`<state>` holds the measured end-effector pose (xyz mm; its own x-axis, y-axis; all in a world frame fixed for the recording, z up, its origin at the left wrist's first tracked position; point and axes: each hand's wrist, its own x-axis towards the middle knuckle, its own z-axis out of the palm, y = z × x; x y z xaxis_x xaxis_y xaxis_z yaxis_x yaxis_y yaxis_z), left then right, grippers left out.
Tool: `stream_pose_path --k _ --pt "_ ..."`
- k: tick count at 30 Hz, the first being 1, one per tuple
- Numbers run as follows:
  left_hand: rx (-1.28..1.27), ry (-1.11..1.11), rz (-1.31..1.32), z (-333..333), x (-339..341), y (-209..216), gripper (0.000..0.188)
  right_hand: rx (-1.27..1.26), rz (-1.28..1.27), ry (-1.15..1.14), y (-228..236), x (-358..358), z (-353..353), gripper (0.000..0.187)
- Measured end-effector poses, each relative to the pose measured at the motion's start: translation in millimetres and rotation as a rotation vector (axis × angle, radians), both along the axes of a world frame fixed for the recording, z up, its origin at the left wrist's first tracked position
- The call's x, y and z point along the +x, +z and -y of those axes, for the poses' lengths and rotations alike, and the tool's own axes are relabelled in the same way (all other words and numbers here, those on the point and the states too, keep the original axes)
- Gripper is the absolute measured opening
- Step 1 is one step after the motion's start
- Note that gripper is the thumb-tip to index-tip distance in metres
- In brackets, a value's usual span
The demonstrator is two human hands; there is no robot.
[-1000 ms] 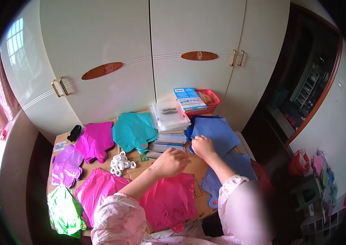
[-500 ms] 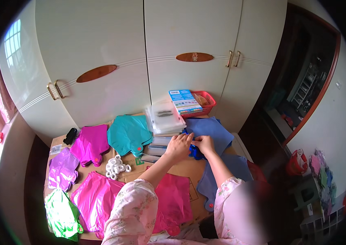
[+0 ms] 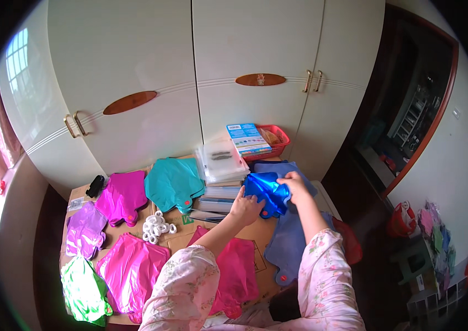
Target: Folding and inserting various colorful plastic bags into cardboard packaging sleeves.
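A shiny blue foil balloon, flat and creased, is spread between my hands over the stacks at the right of the middle. My right hand pinches its upper right edge. At its lower left edge, my left hand grips it with bent fingers, the index finger pointing up. Just left of the balloon are stacked cards, with a pile of clear plastic bags behind them. Matte blue flat balloons lie under and beside my right forearm.
Flat balloons in teal, magenta, purple, green and pink cover the cardboard. White ribbon rolls sit mid-left. A red basket holds a blue-and-white package against the cabinet.
The blue foil balloon, bunched under my hands before, is now opened out wider. My right hand has moved right and slightly up; my left hand has shifted a little down and right.
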<state>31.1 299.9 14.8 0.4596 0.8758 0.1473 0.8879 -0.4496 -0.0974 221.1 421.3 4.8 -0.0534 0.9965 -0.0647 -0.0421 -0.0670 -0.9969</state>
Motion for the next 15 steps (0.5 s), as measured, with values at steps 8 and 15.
stream_pose_path --k 8,15 --pt "-0.066 0.043 0.024 1 4 2 0.031 0.285 0.286 0.09 38 41 -20 0.01" --pt "-0.006 0.027 -0.011 4 2 -4 0.029 0.518 0.886 0.289 35 -49 45 0.022"
